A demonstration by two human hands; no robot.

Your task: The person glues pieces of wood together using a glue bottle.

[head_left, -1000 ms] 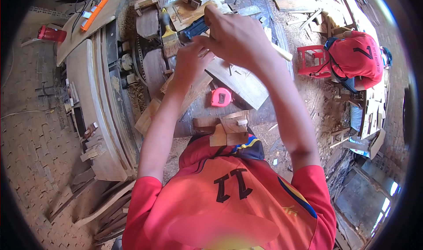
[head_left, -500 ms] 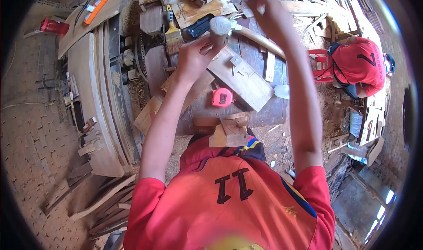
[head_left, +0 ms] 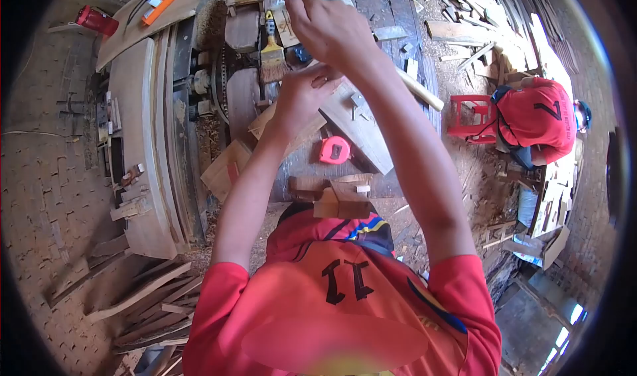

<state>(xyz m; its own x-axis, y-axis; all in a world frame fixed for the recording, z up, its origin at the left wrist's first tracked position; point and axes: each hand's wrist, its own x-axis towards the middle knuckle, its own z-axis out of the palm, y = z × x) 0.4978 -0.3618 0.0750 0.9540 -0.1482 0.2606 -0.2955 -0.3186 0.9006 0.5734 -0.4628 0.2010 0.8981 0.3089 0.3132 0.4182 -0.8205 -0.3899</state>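
My left hand (head_left: 302,101) is closed over the bench, its fingers curled round something hidden. Just beyond and above it, my right hand (head_left: 332,34) has bent fingers pressed together; what they hold cannot be made out. Under the hands lies a wooden board (head_left: 361,134) with a small metal block (head_left: 357,100) and some nails on it. A pink tape measure (head_left: 335,150) rests nearer to me. The wooden handle (head_left: 421,89) sticks out to the right from behind my right forearm. A wide brush (head_left: 272,58) lies left of the hands.
A notched wooden block (head_left: 342,201) is close to my body. Long planks (head_left: 142,144) and an orange power strip (head_left: 166,1) are at the left. At the right, a co-worker in a red shirt (head_left: 541,117) sits by a red stool (head_left: 471,119) and wood scraps.
My right hand has moved left, over my left hand. The grey round-ended object in my left hand is now hidden. The view has shifted slightly.
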